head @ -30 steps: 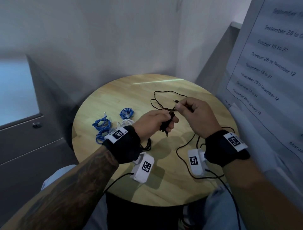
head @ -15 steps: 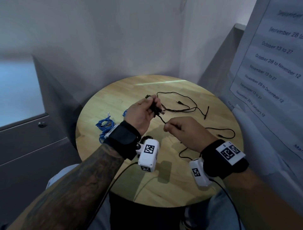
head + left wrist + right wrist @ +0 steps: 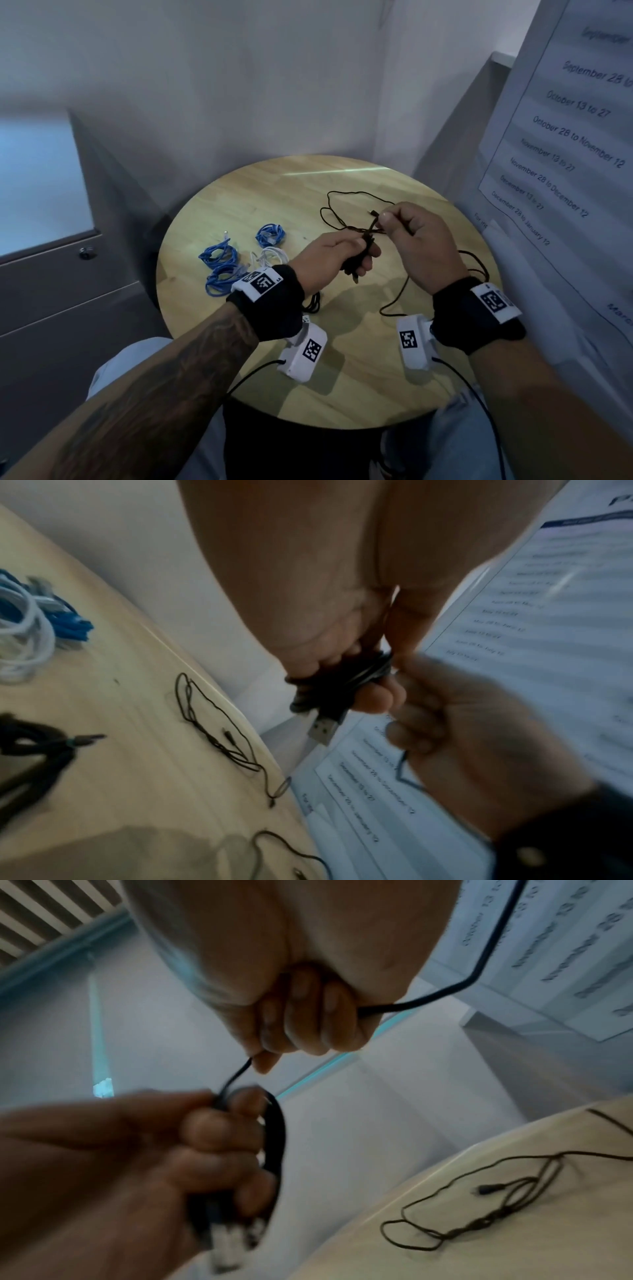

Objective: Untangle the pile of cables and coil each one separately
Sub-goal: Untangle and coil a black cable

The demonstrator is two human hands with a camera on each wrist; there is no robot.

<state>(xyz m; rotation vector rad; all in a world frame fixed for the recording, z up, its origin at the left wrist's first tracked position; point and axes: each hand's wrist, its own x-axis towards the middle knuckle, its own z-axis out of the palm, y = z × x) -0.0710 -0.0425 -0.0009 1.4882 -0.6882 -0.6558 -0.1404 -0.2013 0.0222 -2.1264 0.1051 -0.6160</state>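
My left hand grips a small coil of black USB cable, and its USB plug hangs below the fist. Just to the right, my right hand pinches the loose strand of the same black cable, which trails down to the table. The strand runs tight from the right fingers to the coil. A thin black cable lies loose on the table behind the hands. Three blue coils and a white cable lie at the left.
The round wooden table stands in a corner between walls. Another thick black cable lies partly hidden under my left wrist. A printed sheet with dates hangs on the right wall, close to my right hand.
My left hand has dropped back toward me with the coil. My right hand has swung up and away to the far side of the coil, drawing the strand with it.
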